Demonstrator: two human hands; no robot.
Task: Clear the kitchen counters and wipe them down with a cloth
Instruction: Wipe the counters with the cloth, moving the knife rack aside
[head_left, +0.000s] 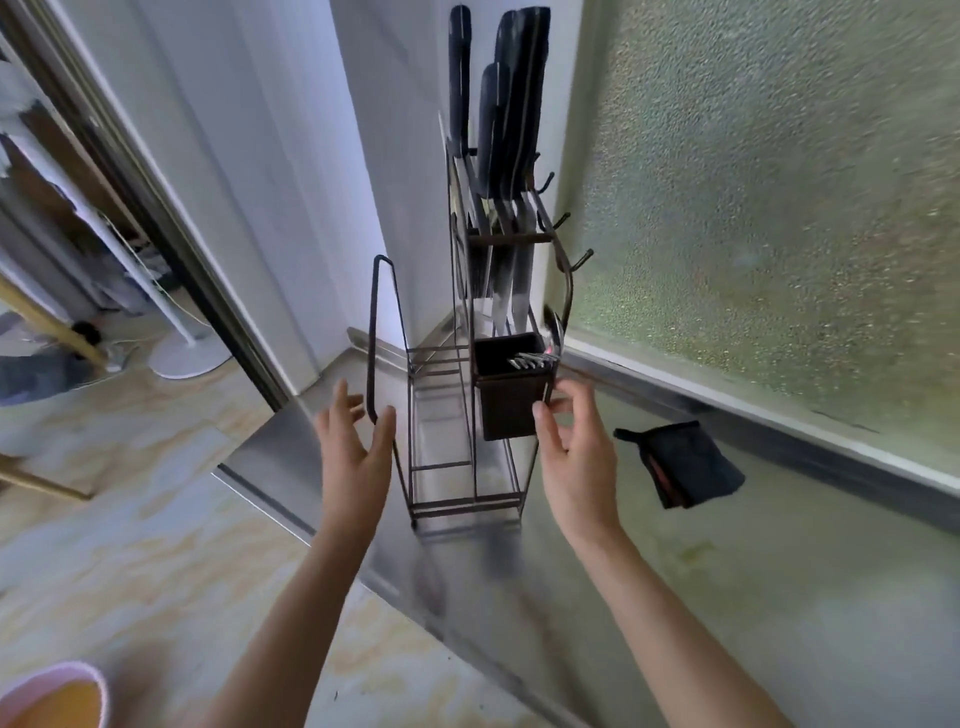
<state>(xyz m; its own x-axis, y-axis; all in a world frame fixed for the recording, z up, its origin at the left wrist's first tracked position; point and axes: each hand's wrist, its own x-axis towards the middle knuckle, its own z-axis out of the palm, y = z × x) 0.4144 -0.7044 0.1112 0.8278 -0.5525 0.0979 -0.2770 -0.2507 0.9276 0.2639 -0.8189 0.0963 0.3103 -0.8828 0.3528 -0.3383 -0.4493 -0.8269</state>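
A dark wire knife rack (462, 467) stands on the steel counter (727, 597) near its left end. Several black-handled knives (506, 130) stick up from it, and a dark cutlery cup (511, 387) with forks hangs on its right side. My left hand (353, 447) is spread open beside the rack's tall left wire loop, thumb touching the wire. My right hand (574, 441) is at the cutlery cup, with fingertips on its right edge. A folded dark cloth (680, 462) lies on the counter to the right of the rack.
A frosted window (779, 208) runs along the back of the counter. A white wall corner (311, 182) sits behind the rack. Left of the counter edge is tiled floor (130, 519) and an open doorway. A pink-rimmed container (57, 696) shows at bottom left.
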